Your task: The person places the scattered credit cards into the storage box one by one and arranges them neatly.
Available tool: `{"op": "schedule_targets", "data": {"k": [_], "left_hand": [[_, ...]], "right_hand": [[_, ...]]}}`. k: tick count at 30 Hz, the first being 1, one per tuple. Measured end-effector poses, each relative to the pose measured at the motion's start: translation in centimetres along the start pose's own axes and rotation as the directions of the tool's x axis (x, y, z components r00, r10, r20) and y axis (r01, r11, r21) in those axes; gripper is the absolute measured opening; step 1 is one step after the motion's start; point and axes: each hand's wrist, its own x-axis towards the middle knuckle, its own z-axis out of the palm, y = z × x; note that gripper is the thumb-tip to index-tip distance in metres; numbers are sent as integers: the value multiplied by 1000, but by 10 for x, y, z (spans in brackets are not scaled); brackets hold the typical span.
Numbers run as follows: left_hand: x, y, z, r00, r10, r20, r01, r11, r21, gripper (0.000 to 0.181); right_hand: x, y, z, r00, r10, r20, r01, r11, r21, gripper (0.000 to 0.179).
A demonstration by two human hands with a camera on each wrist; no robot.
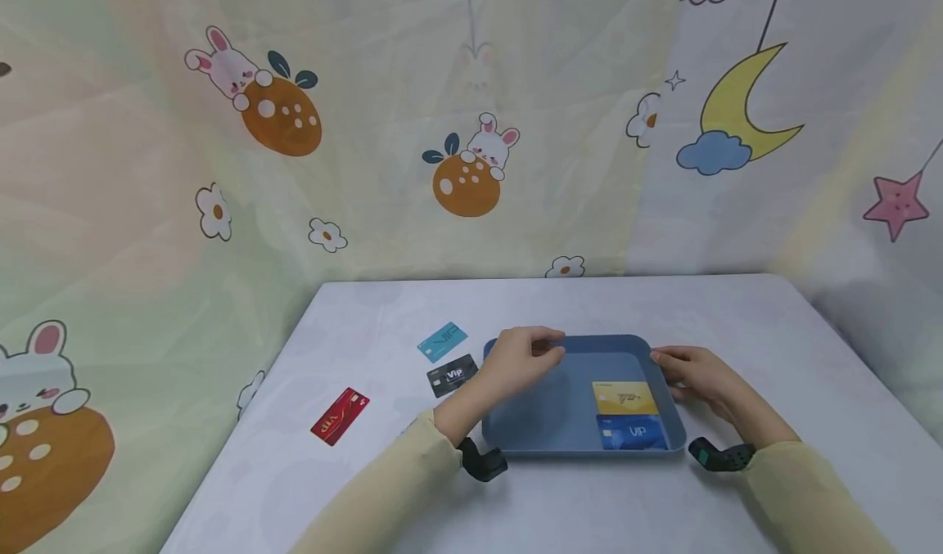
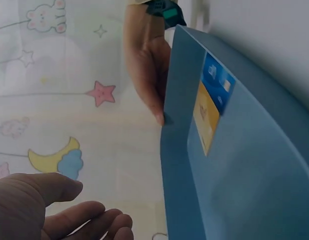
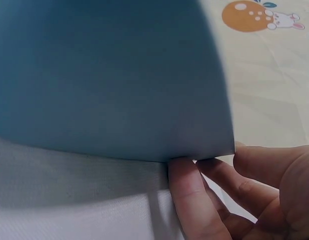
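A blue tray (image 1: 545,419) lies on the white table, with a yellow card (image 1: 615,392) and a blue VIP card (image 1: 622,438) side by side in its right part. My right hand (image 1: 703,380) holds the tray's right side; in the right wrist view the thumb is at the rim and fingers (image 3: 187,185) touch the wall's lower edge. Above the tray's left part hovers my left hand (image 1: 519,358), fingers loosely bent around nothing. Left of the tray lie a black VIP card (image 1: 449,376), partly behind my left forearm, a teal card (image 1: 442,342) and a red card (image 1: 340,416).
The white table (image 1: 575,505) reaches back to a printed cloth backdrop (image 1: 383,169) with rabbits, flowers and a moon. Dark wrist cameras (image 1: 482,461) are strapped at both wrists. A sliver of something bluish shows beside my left sleeve (image 1: 398,488).
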Motion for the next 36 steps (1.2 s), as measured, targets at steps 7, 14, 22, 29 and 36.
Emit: {"op": "schedule_targets", "data": {"k": [7,14,22,29,36], "left_hand": [[-9,-21,-9,998,-36,-55,37,999,18,29],[-13,-32,-21,992,-70,-104,75,996,48,27],[-22,-55,-37,987,-118,-112,125,990,57,29],[-35,-78,-48,977,-162,-142,169,985,36,26],[-42,-100,-54,972,-176,-153,191,977,92,30]], "right_hand": [[2,1,-1,1000,-6,-2,6,1000,3,73],[3,4,-1,1000,-8,4,8,1000,-11,76],[5,4,0,1000,-11,8,11,1000,-9,76],[4,2,-1,1000,-10,17,10,1000,-2,78],[3,0,-1,1000,3,16,-3,1000,3,78]]}}
